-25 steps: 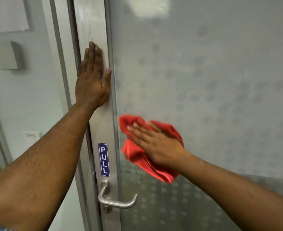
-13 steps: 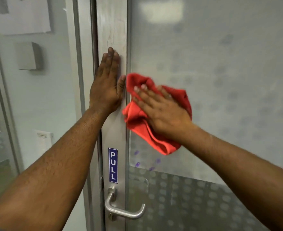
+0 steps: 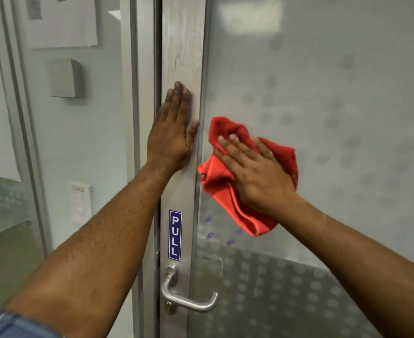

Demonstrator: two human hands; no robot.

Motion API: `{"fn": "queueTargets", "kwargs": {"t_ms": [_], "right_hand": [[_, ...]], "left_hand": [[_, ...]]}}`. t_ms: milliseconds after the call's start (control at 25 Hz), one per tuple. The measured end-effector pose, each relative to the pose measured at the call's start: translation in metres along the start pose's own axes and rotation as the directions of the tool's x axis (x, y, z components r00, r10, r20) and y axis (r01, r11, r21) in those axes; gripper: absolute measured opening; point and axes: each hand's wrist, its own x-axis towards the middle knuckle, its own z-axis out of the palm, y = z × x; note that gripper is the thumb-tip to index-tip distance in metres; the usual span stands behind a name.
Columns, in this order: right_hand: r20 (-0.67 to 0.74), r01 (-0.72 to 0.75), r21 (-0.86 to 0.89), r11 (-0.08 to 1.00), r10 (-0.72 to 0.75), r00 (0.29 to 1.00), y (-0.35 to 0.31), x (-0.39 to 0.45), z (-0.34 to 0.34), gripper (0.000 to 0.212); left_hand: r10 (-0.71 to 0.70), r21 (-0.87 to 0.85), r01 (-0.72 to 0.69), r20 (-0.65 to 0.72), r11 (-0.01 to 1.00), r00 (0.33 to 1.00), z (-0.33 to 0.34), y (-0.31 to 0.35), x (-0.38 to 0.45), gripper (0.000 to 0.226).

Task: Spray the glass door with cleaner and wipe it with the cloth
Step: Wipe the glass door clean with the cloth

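In the head view, the left hand (image 3: 174, 132) is lying flat on the metal door frame (image 3: 184, 57), with its fingers straight and pointing up and the thumb spread toward the right. It is holding nothing; the palm is only pressing on the frame. The left arm is reaching from the near left corner, and a blue sleeve (image 3: 11, 325) is showing at its near end.

The right hand (image 3: 254, 172) is pressing the red cloth (image 3: 227, 186) against the glass door (image 3: 335, 118). Its fingers are straight and a little spread, pointing up and to the left, and they are lying on top of the cloth, not curling around it. The cloth is crumpled, and it is hanging out below the palm and above the fingertips. It is sitting on the frosted glass just beside the frame, to the right of the left hand.

Below the left hand, a blue sign (image 3: 175, 235) saying PULL is sticking on the frame, and under it a metal handle (image 3: 188, 297) is pointing to the right. No containers are showing in this view.
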Motion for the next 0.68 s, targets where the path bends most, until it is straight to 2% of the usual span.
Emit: {"fn": "queueTargets", "kwargs": {"t_ms": [80, 160, 240, 320, 360, 480, 560, 680], "right_hand": [[0.046, 0.065, 0.017, 0.998, -0.066, 0.997, -0.022, -0.018, 0.018, 0.06], [0.152, 0.096, 0.078, 0.992, -0.107, 0.983, -0.044, -0.047, 0.031, 0.061], [0.314, 0.202, 0.142, 0.969, -0.238, 0.919, -0.063, -0.082, 0.039, 0.06], [0.363, 0.306, 0.123, 0.944, -0.329, 0.872, -0.056, -0.106, 0.035, 0.059], [0.327, 0.301, 0.072, 0.951, -0.307, 0.894, -0.042, -0.107, 0.028, 0.058], [0.164, 0.116, -0.084, 0.99, -0.101, 0.981, 0.007, -0.085, -0.001, 0.067], [0.144, 0.05, -0.138, 0.989, -0.03, 0.989, 0.02, -0.071, -0.012, 0.078], [0.167, 0.008, -0.133, 0.991, 0.014, 0.986, -0.004, -0.071, -0.001, 0.086]], "left_hand": [[-0.002, 0.008, 0.002, -0.005, 1.0, 1.0, 0.0, -0.001, 0.0, 0.064], [-0.013, 0.02, 0.013, -0.01, 1.0, 1.0, 0.0, 0.0, 0.0, 0.062], [-0.016, 0.032, 0.016, 0.002, 0.999, 1.0, -0.001, 0.001, 0.0, 0.061], [-0.008, 0.039, 0.008, 0.021, 0.999, 1.0, -0.002, 0.0, -0.001, 0.061], [-0.008, 0.045, 0.007, 0.024, 0.999, 1.0, -0.002, 0.0, -0.001, 0.061], [-0.022, 0.046, 0.02, 0.028, 0.999, 0.999, -0.002, 0.001, -0.002, 0.061], [-0.017, 0.039, 0.016, 0.023, 0.999, 1.0, -0.002, 0.002, -0.002, 0.062], [-0.011, 0.032, 0.01, 0.016, 0.999, 1.0, -0.002, 0.002, -0.001, 0.064]]}}
